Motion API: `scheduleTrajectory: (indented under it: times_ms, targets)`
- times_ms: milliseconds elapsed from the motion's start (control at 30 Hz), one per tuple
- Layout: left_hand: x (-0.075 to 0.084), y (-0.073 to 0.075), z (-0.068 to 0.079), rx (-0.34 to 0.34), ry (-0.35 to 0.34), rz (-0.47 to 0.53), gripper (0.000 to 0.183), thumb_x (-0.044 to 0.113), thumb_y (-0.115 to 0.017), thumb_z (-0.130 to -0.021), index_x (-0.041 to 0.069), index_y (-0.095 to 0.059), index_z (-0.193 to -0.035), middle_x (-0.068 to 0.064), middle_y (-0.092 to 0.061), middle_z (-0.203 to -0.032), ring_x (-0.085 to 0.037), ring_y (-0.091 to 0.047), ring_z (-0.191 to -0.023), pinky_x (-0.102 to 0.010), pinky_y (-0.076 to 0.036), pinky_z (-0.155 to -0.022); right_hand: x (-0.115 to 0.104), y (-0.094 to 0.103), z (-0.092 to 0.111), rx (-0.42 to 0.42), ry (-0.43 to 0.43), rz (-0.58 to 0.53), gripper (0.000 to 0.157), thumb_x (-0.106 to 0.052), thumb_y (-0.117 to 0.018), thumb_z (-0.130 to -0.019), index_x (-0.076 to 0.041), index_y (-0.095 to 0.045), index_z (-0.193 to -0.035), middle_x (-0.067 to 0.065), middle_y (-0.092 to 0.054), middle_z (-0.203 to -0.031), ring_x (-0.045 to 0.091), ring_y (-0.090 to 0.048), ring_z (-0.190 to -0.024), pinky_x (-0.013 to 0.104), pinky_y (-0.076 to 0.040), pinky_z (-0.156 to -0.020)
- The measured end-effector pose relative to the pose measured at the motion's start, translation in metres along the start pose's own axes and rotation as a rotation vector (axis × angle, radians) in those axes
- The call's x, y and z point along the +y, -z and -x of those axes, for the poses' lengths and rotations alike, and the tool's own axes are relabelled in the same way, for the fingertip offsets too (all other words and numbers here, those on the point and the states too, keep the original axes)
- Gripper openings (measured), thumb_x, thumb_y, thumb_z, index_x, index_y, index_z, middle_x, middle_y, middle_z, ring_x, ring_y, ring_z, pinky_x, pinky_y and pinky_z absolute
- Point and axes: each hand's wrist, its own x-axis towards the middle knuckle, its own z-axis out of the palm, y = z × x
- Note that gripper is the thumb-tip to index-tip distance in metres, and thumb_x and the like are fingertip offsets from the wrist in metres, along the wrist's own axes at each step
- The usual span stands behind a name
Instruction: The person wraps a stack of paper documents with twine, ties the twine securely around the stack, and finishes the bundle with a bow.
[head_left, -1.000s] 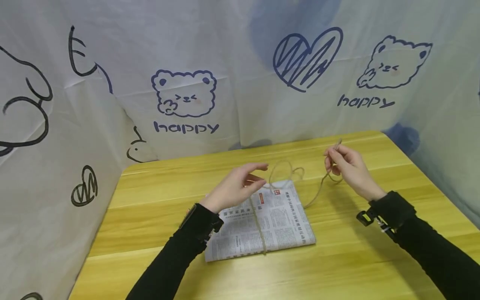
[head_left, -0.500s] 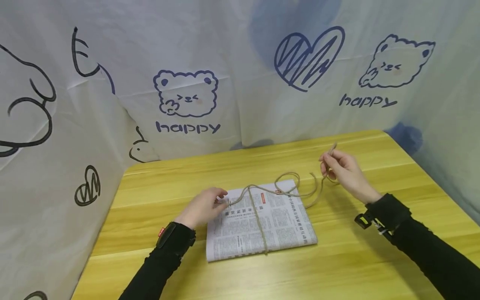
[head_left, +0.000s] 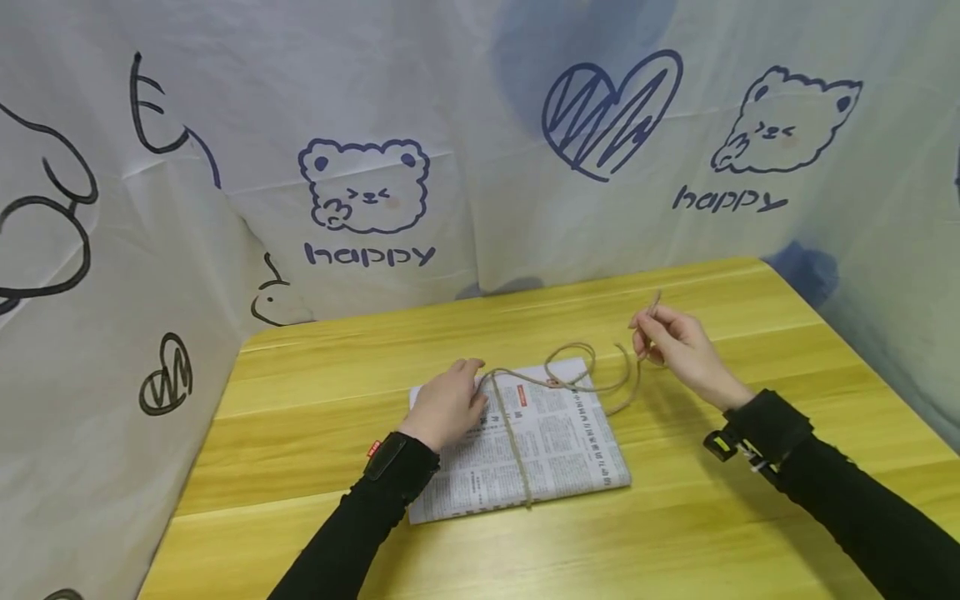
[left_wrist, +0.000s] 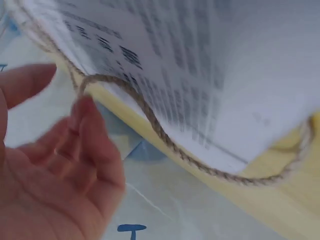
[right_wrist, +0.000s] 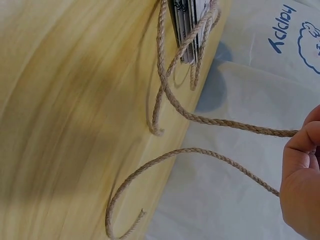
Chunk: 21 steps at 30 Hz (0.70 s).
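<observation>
A folded stack of newspapers [head_left: 562,442] lies on the table, with a brown rope [head_left: 513,442] running across its middle from front to back. My left hand [head_left: 444,406] is over the stack's far left part, beside the rope. In the left wrist view, its thumb stands apart from the fingers, and a fingertip is at the rope [left_wrist: 156,125], seemingly touching it. Right of the stack, my right hand [head_left: 681,346] pinches one stretch of the rope above the table. The right wrist view shows this rope [right_wrist: 225,123] running from the hand towards the newspapers [right_wrist: 187,30].
Yellow wood-grain tabletop [head_left: 315,467] surrounds the stack. White cloth [head_left: 487,167] with drawn bears and hearts hangs behind and at both sides. A loose rope loop lies over the stack's far right corner, and a free end curls beside it.
My left hand moved left from above the stack's far edge, then back right to the rope. The loose rope settled onto the stack. My right hand shifted slightly left, still pinching the rope.
</observation>
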Motion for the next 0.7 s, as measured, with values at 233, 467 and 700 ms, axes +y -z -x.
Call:
scheduleTrajectory:
  times_ms: [233, 467, 700]
  targets:
    - [0.006, -0.007, -0.004, 0.077, 0.056, -0.130, 0.014, 0.019, -0.060, -0.093, 0.005, -0.062, -0.092, -0.010, -0.058, -0.079, -0.025, -0.058, -0.069, -0.038, -0.048, -0.058, -0.004, 0.002, -0.004, 0.020, 0.013, 0.002, 0.028, -0.021, -0.039, -0.104, 0.004, -0.053, -0.101, 0.014, -0.055, -0.074, 0.014, -0.051, -0.059, 0.024, -0.037, -0.044]
    - [0.013, -0.009, -0.009, -0.032, -0.119, -0.031, 0.014, 0.022, -0.059, -0.095, 0.012, -0.067, -0.099, -0.002, -0.061, -0.088, -0.017, -0.058, -0.077, -0.033, -0.049, -0.067, -0.018, 0.002, -0.015, 0.028, 0.105, 0.070, 0.022, -0.014, -0.040, -0.103, 0.003, -0.054, -0.101, 0.021, -0.055, -0.075, 0.013, -0.049, -0.057, 0.028, -0.036, -0.043]
    - [0.000, 0.005, 0.002, 0.016, -0.050, 0.108, 0.032, 0.031, -0.048, -0.100, 0.009, -0.062, -0.119, -0.005, -0.062, -0.104, -0.018, -0.059, -0.087, -0.034, -0.049, -0.077, -0.060, -0.021, -0.022, -0.028, 0.248, 0.205, 0.018, 0.001, -0.040, -0.100, 0.006, -0.056, -0.097, 0.021, -0.056, -0.073, 0.012, -0.047, -0.059, 0.026, -0.038, -0.049]
